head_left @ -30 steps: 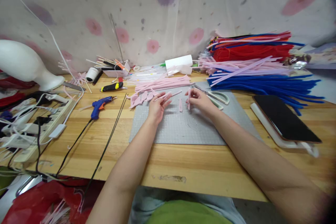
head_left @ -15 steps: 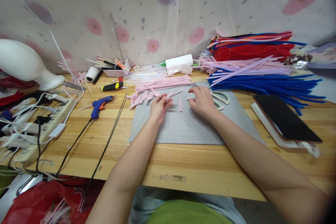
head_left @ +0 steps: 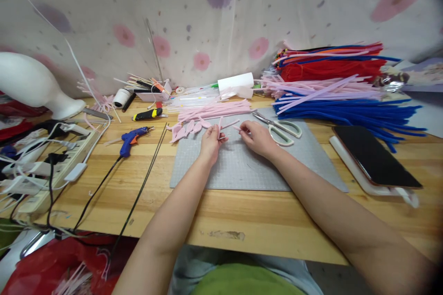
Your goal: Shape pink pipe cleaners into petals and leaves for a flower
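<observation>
My left hand (head_left: 210, 144) is closed in a pinch over the cutting mat (head_left: 242, 170). Between its fingers are pink pipe cleaner pieces (head_left: 230, 124), one sticking upward and one pointing right. A short gap away, my right hand (head_left: 259, 138) is closed too, with the tip of a short pink pipe cleaner (head_left: 236, 127) showing at its fingertips. Scissors with pale green and white handles (head_left: 282, 133) lie just behind the right hand. Left of the left hand are several pink looped, leaf-like pieces (head_left: 187, 129). A row of pink pipe cleaners (head_left: 214, 109) lies behind them.
Blue pipe cleaners (head_left: 346, 113) and red ones (head_left: 332, 71) are piled at the back right. A phone (head_left: 377, 154) rests at the right. To the left are a blue glue gun (head_left: 130, 140), a yellow-black cutter (head_left: 147, 114), a power strip (head_left: 62, 170) and a white foam head (head_left: 31, 80).
My right hand has moved left toward my left hand, uncovering more of the scissors. The short pink piece on the mat between the hands is gone from there. A piece now points upward in my left hand.
</observation>
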`<action>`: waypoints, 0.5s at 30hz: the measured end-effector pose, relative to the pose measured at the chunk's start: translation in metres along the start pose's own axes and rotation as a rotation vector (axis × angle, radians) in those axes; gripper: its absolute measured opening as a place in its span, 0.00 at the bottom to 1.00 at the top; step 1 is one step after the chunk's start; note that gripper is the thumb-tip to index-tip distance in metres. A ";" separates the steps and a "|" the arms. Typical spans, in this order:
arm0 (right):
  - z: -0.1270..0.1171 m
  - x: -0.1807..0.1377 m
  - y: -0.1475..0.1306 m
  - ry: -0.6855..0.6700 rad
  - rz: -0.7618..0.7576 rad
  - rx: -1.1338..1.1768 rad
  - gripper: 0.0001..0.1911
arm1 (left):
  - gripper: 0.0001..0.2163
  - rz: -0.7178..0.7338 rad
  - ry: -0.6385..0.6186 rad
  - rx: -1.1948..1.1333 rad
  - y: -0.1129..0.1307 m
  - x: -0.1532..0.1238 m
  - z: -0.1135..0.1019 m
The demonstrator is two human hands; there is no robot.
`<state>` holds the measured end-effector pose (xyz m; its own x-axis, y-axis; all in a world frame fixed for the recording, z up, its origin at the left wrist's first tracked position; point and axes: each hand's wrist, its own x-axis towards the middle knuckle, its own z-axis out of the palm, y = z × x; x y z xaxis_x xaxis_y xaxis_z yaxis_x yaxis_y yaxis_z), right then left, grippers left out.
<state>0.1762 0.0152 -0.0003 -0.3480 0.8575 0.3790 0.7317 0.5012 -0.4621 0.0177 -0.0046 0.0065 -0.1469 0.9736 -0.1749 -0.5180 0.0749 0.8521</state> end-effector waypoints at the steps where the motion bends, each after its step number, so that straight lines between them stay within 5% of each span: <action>1: 0.000 -0.001 -0.001 0.001 0.051 0.046 0.06 | 0.11 0.006 0.003 0.019 -0.001 0.000 -0.001; 11: 0.001 0.001 0.002 0.148 0.121 0.166 0.05 | 0.10 0.046 -0.009 0.129 0.001 -0.001 -0.001; 15: 0.000 0.004 0.004 0.157 0.232 0.387 0.07 | 0.09 0.022 -0.050 0.164 0.002 -0.002 0.000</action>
<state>0.1775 0.0206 -0.0010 -0.0869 0.9388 0.3334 0.4970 0.3309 -0.8022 0.0173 -0.0067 0.0090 -0.1127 0.9845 -0.1346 -0.3702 0.0841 0.9251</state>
